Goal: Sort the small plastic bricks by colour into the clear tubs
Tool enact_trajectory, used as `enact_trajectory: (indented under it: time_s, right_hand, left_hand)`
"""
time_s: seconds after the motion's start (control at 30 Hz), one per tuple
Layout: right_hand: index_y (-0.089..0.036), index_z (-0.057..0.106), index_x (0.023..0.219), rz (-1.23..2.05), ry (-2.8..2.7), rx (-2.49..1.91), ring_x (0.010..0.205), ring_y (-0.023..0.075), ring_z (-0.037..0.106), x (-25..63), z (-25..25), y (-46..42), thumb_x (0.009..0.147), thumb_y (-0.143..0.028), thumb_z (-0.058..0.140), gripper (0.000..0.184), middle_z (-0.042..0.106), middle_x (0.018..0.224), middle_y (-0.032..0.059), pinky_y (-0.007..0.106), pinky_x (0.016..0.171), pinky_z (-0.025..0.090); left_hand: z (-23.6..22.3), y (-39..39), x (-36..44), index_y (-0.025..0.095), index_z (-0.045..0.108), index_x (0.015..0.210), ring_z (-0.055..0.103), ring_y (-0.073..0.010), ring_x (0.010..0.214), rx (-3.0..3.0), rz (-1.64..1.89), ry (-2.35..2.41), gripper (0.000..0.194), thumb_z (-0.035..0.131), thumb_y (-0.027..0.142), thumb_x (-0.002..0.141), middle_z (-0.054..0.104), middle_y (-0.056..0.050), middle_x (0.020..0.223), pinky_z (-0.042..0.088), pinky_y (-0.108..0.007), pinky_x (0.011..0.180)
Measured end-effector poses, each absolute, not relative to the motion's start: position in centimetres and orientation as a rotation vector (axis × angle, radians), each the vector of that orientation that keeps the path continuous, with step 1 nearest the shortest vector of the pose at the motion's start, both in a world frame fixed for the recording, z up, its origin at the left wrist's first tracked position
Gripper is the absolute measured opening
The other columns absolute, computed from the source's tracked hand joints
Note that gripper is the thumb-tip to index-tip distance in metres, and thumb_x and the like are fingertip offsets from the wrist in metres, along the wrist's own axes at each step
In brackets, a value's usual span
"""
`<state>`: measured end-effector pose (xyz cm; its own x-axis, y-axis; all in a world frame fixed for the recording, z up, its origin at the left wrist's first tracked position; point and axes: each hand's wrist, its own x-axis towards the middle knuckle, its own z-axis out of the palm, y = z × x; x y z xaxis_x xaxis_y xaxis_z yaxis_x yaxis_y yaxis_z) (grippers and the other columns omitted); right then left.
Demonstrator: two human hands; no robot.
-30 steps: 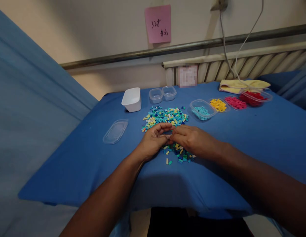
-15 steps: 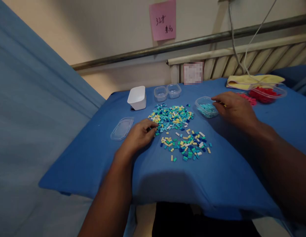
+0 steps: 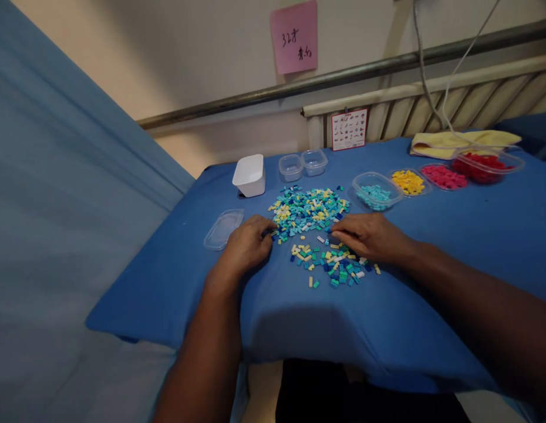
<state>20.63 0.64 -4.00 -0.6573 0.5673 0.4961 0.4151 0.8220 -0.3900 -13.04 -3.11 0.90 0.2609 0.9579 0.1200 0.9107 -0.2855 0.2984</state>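
Note:
A mixed pile of small toy building bricks (image 3: 306,207) in teal, blue, green, yellow and white lies mid-table. My left hand (image 3: 252,239) rests at its left edge with fingers curled; anything between the fingertips is too small to make out. My right hand (image 3: 372,236) reaches over the pile's lower right edge, thumb and forefinger close together beside blue bricks. Whether a brick is pinched there is unclear. Nearer me, a looser scatter of bricks (image 3: 339,271) lies partly under the right hand. Behind that hand stands a clear tub of light-blue bricks (image 3: 374,197).
Right of that tub sit yellow bricks (image 3: 408,183), pink bricks (image 3: 444,177) and a tub of red bricks (image 3: 482,167). A yellow cloth (image 3: 464,142) lies behind. Further left are a white box (image 3: 249,176), two clear tubs (image 3: 290,168) and a clear lid (image 3: 223,229).
My right hand has moved left and nearer me, from the light-blue bricks' tub to the pile. The yellow bricks behind it are now uncovered. My left hand stays at the pile's left edge.

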Motion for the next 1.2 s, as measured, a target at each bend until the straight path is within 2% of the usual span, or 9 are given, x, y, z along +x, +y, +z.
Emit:
enact_trajectory:
  time_s: [0.17, 0.4, 0.5, 0.6, 0.73, 0.87, 1.03, 1.2]
  right_hand:
    - [-0.022, 0.082, 0.103, 0.54, -2.314, -0.692, 0.079, 0.0202, 0.076, 20.1, -3.7, -0.2, 0.11, -0.035, 0.061, 0.026, 0.083, 0.092, 0.0063, 0.033, 0.073, 0.055]
    - [-0.021, 0.08, 0.094, 0.681, -2.092, -0.907, 0.068, 0.0192, 0.07, 20.3, -4.4, 0.3, 0.108, -0.041, 0.062, 0.03, 0.079, 0.081, 0.0036, 0.032, 0.065, 0.05]
    - [-0.021, 0.079, 0.092, 0.705, -2.056, -0.933, 0.066, 0.0181, 0.067, 20.4, -4.6, 0.4, 0.107, -0.041, 0.063, 0.03, 0.076, 0.076, 0.0022, 0.032, 0.063, 0.048]
    - [-0.021, 0.079, 0.091, 0.715, -2.057, -0.934, 0.065, 0.0172, 0.066, 20.3, -4.5, 0.4, 0.107, -0.041, 0.063, 0.03, 0.076, 0.076, 0.002, 0.032, 0.063, 0.047]
    - [-0.021, 0.078, 0.09, 0.706, -2.053, -0.931, 0.064, 0.0168, 0.065, 20.2, -4.6, 0.4, 0.106, -0.041, 0.063, 0.03, 0.076, 0.076, 0.0019, 0.032, 0.061, 0.047]
    - [-0.022, 0.078, 0.091, 0.709, -2.061, -0.926, 0.065, 0.0172, 0.066, 20.1, -4.7, 0.5, 0.106, -0.041, 0.063, 0.029, 0.077, 0.078, 0.0022, 0.033, 0.062, 0.048]
    - [-0.021, 0.078, 0.089, 0.71, -2.062, -0.918, 0.063, 0.0172, 0.066, 20.1, -4.5, 0.4, 0.106, -0.043, 0.062, 0.032, 0.076, 0.075, 0.0024, 0.033, 0.061, 0.047]
    - [-0.021, 0.078, 0.089, 0.725, -2.06, -0.928, 0.063, 0.0174, 0.065, 20.1, -4.5, 0.4, 0.106, -0.044, 0.062, 0.033, 0.076, 0.075, 0.003, 0.032, 0.06, 0.047]
  left_hand:
    - [0.6, -3.1, -12.9, 0.023, 0.079, 0.12, 0.071, -0.0317, 0.113, 2.343, 0.404, 1.725, 0.034, 0.056, 0.019, 0.096, 0.076, -0.011, 0.121, 0.055, -0.046, 0.098]
    - [1.1, -3.5, -12.4, 0.022, 0.076, 0.098, 0.068, -0.0279, 0.091, 2.312, 0.367, 1.779, 0.016, 0.062, 0.03, 0.097, 0.074, -0.01, 0.103, 0.05, -0.04, 0.079]
    - [1.1, -3.6, -12.4, 0.022, 0.077, 0.106, 0.069, -0.029, 0.094, 2.336, 0.355, 1.762, 0.021, 0.062, 0.033, 0.098, 0.075, -0.01, 0.106, 0.051, -0.041, 0.081]
    - [0.9, -3.5, -12.3, 0.022, 0.078, 0.12, 0.07, -0.0304, 0.104, 2.354, 0.396, 1.687, 0.03, 0.063, 0.029, 0.096, 0.077, -0.01, 0.116, 0.053, -0.044, 0.092]
    - [0.6, -3.4, -12.0, 0.022, 0.081, 0.123, 0.07, -0.0308, 0.115, 2.388, 0.431, 1.623, 0.037, 0.058, 0.021, 0.094, 0.077, -0.011, 0.123, 0.054, -0.045, 0.102]
    - [0.5, -3.3, -11.7, 0.022, 0.081, 0.123, 0.07, -0.0299, 0.112, 2.411, 0.422, 1.59, 0.039, 0.057, 0.018, 0.092, 0.077, -0.01, 0.118, 0.054, -0.044, 0.098]
    - [0.6, -3.4, -11.7, 0.021, 0.081, 0.116, 0.07, -0.0294, 0.105, 2.403, 0.411, 1.552, 0.033, 0.062, 0.021, 0.09, 0.076, -0.009, 0.112, 0.054, -0.043, 0.093]
    - [0.7, -3.6, -11.7, 0.023, 0.08, 0.119, 0.068, -0.0298, 0.106, 2.412, 0.363, 1.561, 0.04, 0.062, 0.015, 0.084, 0.075, -0.009, 0.113, 0.053, -0.043, 0.093]
